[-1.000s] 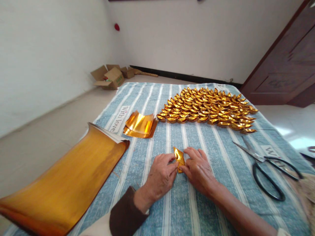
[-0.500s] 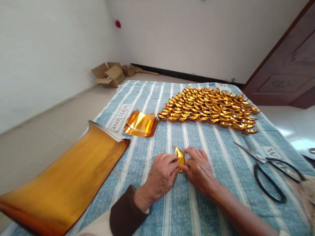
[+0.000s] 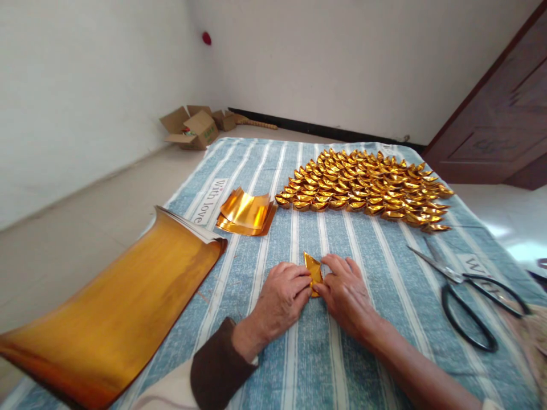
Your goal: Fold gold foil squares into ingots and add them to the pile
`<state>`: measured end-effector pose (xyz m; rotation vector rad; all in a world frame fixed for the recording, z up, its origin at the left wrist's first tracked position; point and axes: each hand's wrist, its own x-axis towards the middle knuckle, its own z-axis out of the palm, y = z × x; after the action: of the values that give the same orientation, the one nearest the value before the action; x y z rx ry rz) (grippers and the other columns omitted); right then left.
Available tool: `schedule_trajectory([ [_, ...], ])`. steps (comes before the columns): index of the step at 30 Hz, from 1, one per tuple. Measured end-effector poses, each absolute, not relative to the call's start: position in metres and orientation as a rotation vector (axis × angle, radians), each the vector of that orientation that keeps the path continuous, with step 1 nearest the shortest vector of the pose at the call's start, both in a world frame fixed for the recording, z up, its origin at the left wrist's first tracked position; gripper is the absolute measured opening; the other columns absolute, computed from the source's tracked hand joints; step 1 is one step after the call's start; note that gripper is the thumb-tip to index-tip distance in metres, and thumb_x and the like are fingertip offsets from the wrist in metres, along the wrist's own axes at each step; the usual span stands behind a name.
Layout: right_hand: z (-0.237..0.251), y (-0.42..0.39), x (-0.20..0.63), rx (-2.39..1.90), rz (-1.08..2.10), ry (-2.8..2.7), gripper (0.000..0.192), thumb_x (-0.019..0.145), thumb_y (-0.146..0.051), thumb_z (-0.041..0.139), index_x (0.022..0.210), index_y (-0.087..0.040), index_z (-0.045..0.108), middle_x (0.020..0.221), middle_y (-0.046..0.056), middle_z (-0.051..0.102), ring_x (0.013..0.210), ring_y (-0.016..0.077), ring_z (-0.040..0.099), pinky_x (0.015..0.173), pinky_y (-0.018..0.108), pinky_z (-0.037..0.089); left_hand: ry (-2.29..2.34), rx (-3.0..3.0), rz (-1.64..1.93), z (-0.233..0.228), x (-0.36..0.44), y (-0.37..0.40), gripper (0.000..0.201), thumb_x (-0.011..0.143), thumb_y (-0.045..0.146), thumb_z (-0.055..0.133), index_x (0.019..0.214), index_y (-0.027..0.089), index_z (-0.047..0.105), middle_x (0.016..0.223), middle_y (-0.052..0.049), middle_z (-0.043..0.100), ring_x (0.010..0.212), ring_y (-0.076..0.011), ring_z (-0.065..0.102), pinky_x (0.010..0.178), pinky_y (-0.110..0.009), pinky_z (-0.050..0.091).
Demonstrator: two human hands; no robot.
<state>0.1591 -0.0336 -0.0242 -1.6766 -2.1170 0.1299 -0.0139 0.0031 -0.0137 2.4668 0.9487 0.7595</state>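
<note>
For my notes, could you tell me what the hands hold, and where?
Both hands, left and right, pinch one small folded gold paper piece at its lower end, fingertips on either side.

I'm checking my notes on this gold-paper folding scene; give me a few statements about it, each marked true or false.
1. Both hands pinch one small gold paper piece. True.
2. The scissors lie by the left hand. False: they lie beyond the right hand.
3. The folded gold ingots sit in rows on the striped cloth. True.
4. The cardboard box stands on the cloth. False: it is on the floor by the wall.
</note>
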Motion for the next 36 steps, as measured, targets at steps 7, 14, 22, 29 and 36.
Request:
schedule_trajectory([
  [7, -0.0243, -0.0341, 0.1571, -1.708, 0.164, -2.081, 0.017, 0.088, -0.016, 0.057, 0.075, -0.018, 0.066, 0.12, 0.011, 0.063, 0.118, 0.0298, 0.052, 0.101, 0.052, 0.035, 0.972, 2.425, 0.764, -0.0148, -0.0135, 0.0041, 0.022, 0.079, 0.026, 0.072, 0.1, 0.019, 0.067, 0.103, -0.004, 0.069, 0.096, -0.0225, 0.058, 0.085, -0.04, 0.045],
  [14, -0.0245, -0.0349, 0.1564, -1.708, 0.166, -2.078, 0.019, 0.09, -0.016, 0.053, 0.076, -0.018, 0.066, 0.12, 0.011, 0.063, 0.116, 0.0288, 0.052, 0.1, 0.051, 0.034, 0.99, 2.406, 0.752, -0.0146, -0.0123, 0.0047, 0.021, 0.081, 0.029, 0.071, 0.099, 0.021, 0.067, 0.104, -0.004, 0.069, 0.097, -0.0231, 0.059, 0.085, -0.04, 0.045],
  [22, -0.0229, -0.0346, 0.1562, -1.722, 0.172, -2.095, 0.017, 0.089, -0.015, 0.054, 0.078, -0.018, 0.066, 0.118, 0.011, 0.063, 0.116, 0.0291, 0.052, 0.1, 0.051, 0.034, 0.973, 2.414, 0.729, -0.015, -0.0124, 0.0043, 0.025, 0.082, 0.027, 0.07, 0.106, 0.021, 0.066, 0.113, -0.005, 0.067, 0.102, -0.0236, 0.057, 0.088, -0.041, 0.043],
  [29, -0.0255, -0.0335, 0.1571, -1.702, 0.152, -2.1, 0.015, 0.089, -0.017, 0.055, 0.079, -0.017, 0.067, 0.117, 0.012, 0.063, 0.115, 0.0287, 0.052, 0.097, 0.049, 0.037, 0.97, 2.383, 0.743, -0.0136, -0.0121, 0.0079, 0.024, 0.081, 0.031, 0.071, 0.102, 0.02, 0.067, 0.107, -0.005, 0.069, 0.098, -0.0228, 0.06, 0.085, -0.04, 0.044],
  [36, -0.0251, -0.0338, 0.1562, -1.689, 0.128, -2.092, 0.017, 0.09, -0.016, 0.052, 0.079, -0.018, 0.065, 0.113, 0.011, 0.064, 0.11, 0.0277, 0.054, 0.094, 0.048, 0.039, 1.002, 2.369, 0.72, -0.013, -0.0112, 0.0086, 0.024, 0.079, 0.029, 0.072, 0.102, 0.021, 0.068, 0.105, -0.004, 0.07, 0.097, -0.0231, 0.06, 0.084, -0.04, 0.045],
])
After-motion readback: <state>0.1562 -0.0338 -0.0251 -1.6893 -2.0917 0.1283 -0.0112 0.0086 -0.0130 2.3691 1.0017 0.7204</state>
